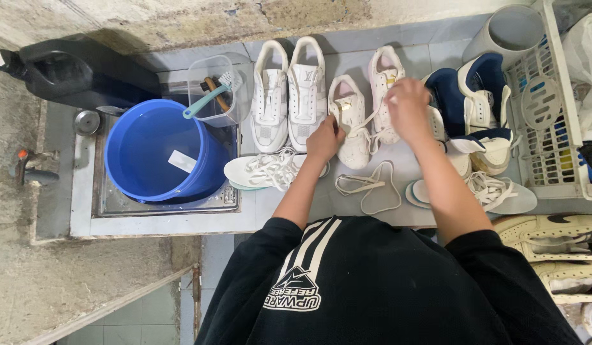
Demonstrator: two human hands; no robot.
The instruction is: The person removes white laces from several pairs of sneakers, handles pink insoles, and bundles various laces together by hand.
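The white shoe [351, 121] stands on the surface [404, 166], between two other white pairs. Left hand [324, 139] steadies it, fingers closed on its side. Right hand [408, 108] pinches the lace [372, 118]. Unlacing appears underway; drawing it free demands a steady pull.

Grey tiled ledge [398, 38], white sneakers [288, 96], loose laces [369, 188], blue bucket [159, 153]

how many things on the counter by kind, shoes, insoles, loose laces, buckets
White shoes: 4
Navy-and-white shoes: 2
Insoles: 2
Loose lace bundles on the bare counter: 1
Blue bucket: 1
Total: 10
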